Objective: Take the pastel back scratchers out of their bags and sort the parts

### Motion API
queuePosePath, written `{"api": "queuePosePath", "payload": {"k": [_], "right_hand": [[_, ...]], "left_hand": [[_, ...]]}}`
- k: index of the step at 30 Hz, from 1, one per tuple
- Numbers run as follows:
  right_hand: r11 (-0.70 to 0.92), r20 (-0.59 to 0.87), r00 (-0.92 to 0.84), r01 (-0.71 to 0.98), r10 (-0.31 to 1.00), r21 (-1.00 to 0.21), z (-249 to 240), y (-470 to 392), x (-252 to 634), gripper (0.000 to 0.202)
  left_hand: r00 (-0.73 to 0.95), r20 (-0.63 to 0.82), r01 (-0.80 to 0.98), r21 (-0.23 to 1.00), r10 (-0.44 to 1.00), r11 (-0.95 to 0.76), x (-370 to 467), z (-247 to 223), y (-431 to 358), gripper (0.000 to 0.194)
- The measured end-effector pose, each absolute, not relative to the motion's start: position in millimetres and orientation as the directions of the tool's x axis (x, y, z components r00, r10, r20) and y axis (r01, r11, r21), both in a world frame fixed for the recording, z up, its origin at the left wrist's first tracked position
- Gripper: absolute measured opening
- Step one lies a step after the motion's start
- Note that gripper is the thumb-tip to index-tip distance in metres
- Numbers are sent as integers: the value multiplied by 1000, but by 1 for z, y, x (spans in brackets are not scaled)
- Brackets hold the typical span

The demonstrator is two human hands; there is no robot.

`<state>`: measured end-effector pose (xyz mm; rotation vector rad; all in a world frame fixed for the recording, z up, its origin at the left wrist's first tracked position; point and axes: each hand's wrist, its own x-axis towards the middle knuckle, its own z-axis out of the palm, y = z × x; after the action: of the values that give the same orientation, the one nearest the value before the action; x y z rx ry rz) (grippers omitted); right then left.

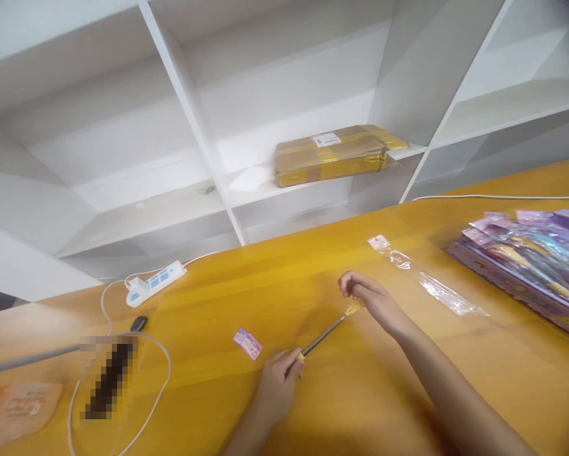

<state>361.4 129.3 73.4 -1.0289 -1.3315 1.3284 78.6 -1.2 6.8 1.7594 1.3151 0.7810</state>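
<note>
A thin dark rod with yellow ends slants up to the right between my two hands, above the wooden table. My left hand is closed around its lower yellow end. At the upper yellow piece, my right hand has its fingers curled and touches it from above. A small pink and purple card lies on the table left of the rod. Beyond my right hand is a clear plastic sleeve with a pale header.
A purple box of wrapped items stands at the right. On the left are a white power strip, a looping cable, a dark object and a plastic bag. A taped carton sits on the white shelf behind.
</note>
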Motion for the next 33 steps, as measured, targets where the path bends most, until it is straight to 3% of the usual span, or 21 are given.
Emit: {"api": "queuePosePath", "payload": {"k": [2,7,24,33], "right_hand": [[73,60,-291,35,955,-997,74,130,363,14],[106,59,-424,88,904,-990,77,128,366,18],[376,289,-542,54,789,-925,103,107,316,21],[448,323,-583,80,745,-890,103,108,305,24]], "left_hand": [[262,27,477,865,965,-154,78,4,-1,43],[271,60,444,878,961,-180,78,2,0,41],[270,51,401,902,961,-160,72,4,-1,47],[252,49,372,917,966,-144,70,-4,-1,48]]}}
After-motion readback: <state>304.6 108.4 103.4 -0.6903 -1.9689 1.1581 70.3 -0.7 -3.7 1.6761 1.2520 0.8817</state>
